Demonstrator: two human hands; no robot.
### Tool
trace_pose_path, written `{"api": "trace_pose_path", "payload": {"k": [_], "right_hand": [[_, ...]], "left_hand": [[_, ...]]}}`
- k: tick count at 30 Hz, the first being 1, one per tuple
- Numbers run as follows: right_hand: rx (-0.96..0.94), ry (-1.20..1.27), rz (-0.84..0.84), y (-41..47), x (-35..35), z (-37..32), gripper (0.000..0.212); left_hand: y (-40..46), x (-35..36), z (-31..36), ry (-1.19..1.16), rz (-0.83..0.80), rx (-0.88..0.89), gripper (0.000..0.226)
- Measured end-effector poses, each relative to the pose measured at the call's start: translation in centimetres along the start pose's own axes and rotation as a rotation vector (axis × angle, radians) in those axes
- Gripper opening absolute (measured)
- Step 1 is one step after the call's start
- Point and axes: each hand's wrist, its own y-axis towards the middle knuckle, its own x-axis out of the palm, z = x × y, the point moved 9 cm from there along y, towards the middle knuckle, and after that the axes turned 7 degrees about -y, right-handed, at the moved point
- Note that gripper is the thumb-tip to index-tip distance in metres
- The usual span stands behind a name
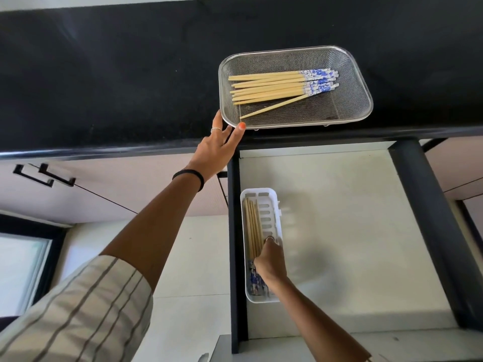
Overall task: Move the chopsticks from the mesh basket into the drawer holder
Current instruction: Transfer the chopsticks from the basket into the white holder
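Person's left hand (218, 146) reaches up to the near-left corner of the steel mesh basket (360, 82), which sits on the black countertop (104, 74) right at its front edge. Fingers are spread apart; thumb w/ orange nail rests on the basket rim, other fingers along the left side of the rim, so it touches the basket but isn't closed round anything. A ring shows on one finger, a black band on the wrist, striped sleeve (78, 309) pushed up the forearm. In the basket lies a bunch of chopsticks (274, 86): wooden w/ blue-and-white patterned ends pointing right, mostly side by side, one loose stick angled toward the near-left corner. Below the counter an open drawer (339, 231) w/ white floor and dark sides holds a white slotted plastic holder (271, 205) against its left wall. Several chopsticks (252, 226) lie lengthwise in the holder's left part, patterned ends toward the person. Right hand (270, 262) is down in the holder, fingers curled over those sticks; can't tell if it actually grips them, as the hand is a bit blurred.
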Motion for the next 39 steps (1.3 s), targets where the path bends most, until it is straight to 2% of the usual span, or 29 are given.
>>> {"api": "trace_pose_path", "payload": {"k": [5, 13, 16, 19, 23, 26, 31, 39], "right_hand": [[-0.037, -0.012, 0.024, -0.3, 0.1, 0.1, 0.044], [-0.071, -0.072, -0.066, -1.2, 1.3, 0.8, 0.058], [-0.096, -0.036, -0.111, -1.3, 1.4, 0.8, 0.065], [-0.092, 0.025, -0.14, -1.2, 1.3, 1.0, 0.065], [-0.042, 0.132, -0.189, -0.9, 1.9, 1.5, 0.065], [-0.011, 0.167, -0.166, -0.7, 1.9, 1.6, 0.056], [-0.049, 0.064, -0.11, -0.9, 1.9, 1.2, 0.062], [-0.093, 0.068, -0.049, -0.5, 1.3, 0.1, 0.053]], "left_hand": [[0.1, -0.8, -0.3, 0.079, 0.082, -0.064, 0.07], [-0.1, -0.7, -0.1, 0.082, 0.078, -0.064, 0.069], [0.0, -0.8, -0.2, 0.081, 0.078, -0.044, 0.07], [0.0, -0.1, 0.0, 0.025, -0.002, 0.001, 0.072], [-0.1, -0.2, 0.2, 0.024, 0.001, 0.015, 0.072], [-0.3, -0.2, 0.2, 0.005, 0.004, 0.004, 0.073], [-0.4, -0.2, 0.6, 0.001, -0.004, 0.017, 0.071], [-0.4, -0.1, 0.4, -0.005, -0.007, 0.009, 0.07]]}}
